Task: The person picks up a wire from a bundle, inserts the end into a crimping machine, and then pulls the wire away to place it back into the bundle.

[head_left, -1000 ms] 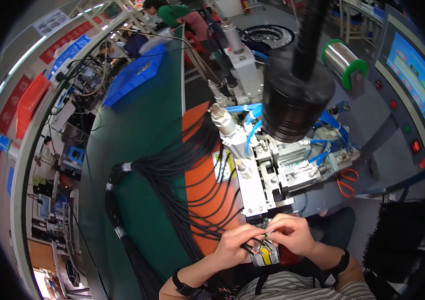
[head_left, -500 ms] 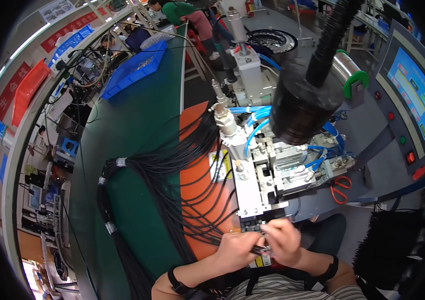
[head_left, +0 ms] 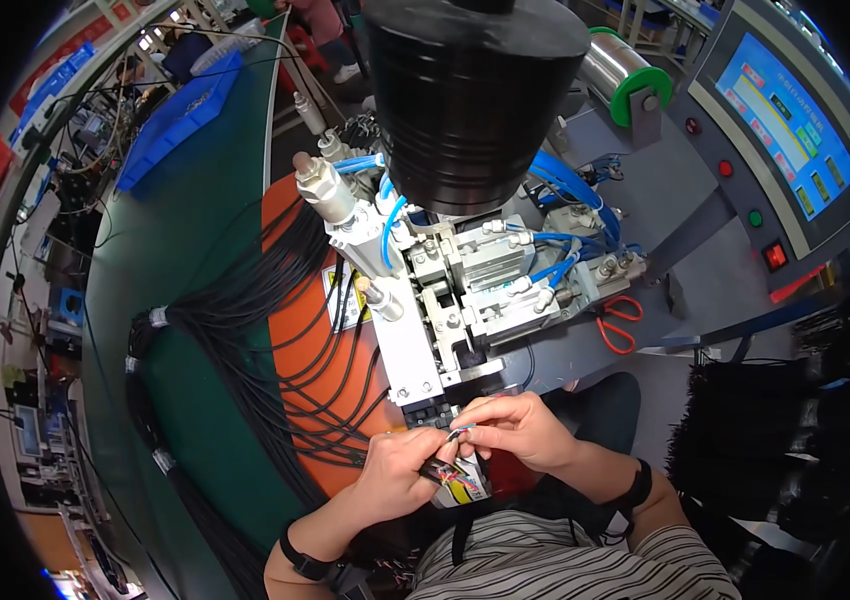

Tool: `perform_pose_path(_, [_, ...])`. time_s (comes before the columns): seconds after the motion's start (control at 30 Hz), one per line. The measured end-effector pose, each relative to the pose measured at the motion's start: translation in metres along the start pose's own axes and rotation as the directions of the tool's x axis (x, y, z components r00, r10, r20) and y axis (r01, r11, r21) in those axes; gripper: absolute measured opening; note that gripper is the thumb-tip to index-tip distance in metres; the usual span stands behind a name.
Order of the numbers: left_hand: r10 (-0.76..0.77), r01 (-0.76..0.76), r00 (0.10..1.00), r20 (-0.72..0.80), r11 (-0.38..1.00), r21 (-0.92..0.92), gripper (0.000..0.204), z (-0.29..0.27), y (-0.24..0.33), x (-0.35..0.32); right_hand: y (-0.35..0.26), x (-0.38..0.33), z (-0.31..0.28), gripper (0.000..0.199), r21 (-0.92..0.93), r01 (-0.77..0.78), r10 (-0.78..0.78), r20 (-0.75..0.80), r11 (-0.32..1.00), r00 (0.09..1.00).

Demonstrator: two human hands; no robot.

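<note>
Since the earlier frame the head has dropped closer and both hands have drawn in under the machine's front block (head_left: 445,385). The black cables (head_left: 245,310) fan over the green bench (head_left: 185,240) at left. The left hand (head_left: 400,475) is closed on one cable's end (head_left: 445,470), its thin coloured wires pointing up and right toward the block. The right hand (head_left: 515,430) pinches those wire tips between thumb and forefinger, just below the block; it is the nearer hand.

bright, sharp, fisheye-bent edges, dark rim
</note>
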State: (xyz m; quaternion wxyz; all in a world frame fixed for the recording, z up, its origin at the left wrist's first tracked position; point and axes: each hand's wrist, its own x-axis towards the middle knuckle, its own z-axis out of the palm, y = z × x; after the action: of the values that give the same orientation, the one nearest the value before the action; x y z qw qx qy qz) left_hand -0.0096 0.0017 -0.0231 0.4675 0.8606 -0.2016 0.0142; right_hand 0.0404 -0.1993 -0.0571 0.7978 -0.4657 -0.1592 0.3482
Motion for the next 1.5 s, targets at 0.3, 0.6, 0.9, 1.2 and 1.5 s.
perform_pose_path(0.3, [-0.116,0.143,0.976,0.183,0.980,-0.138,0.009,-0.011,0.005,0.006,-0.004,0.000,-0.001,0.016,-0.418,0.272,-0.294,0.013,0.866,0.956])
perform_pose_path(0.6, [-0.122,0.132,0.974,0.190,0.991,-0.037,0.011,-0.011,0.008,0.006,-0.001,0.002,-0.003,0.014,-0.211,0.135,-0.141,-0.010,0.968,0.990])
perform_pose_path(0.9, [-0.001,-0.038,0.997,0.073,0.851,0.524,0.032,-0.001,0.023,-0.003,-0.017,0.004,0.007,0.006,-0.913,0.243,-0.391,0.103,0.327,0.914])
perform_pose_path(1.2, [0.020,-0.080,0.993,0.117,0.843,0.532,0.057,-0.007,0.015,-0.002,-0.016,0.009,0.003,0.006,-0.959,0.230,-0.376,0.155,0.164,0.913])
perform_pose_path(1.5, [0.029,-0.101,0.989,0.145,0.852,0.513,0.054,-0.008,0.014,0.002,-0.012,0.010,0.005,0.009,-0.966,0.221,-0.423,0.146,0.134,0.894])
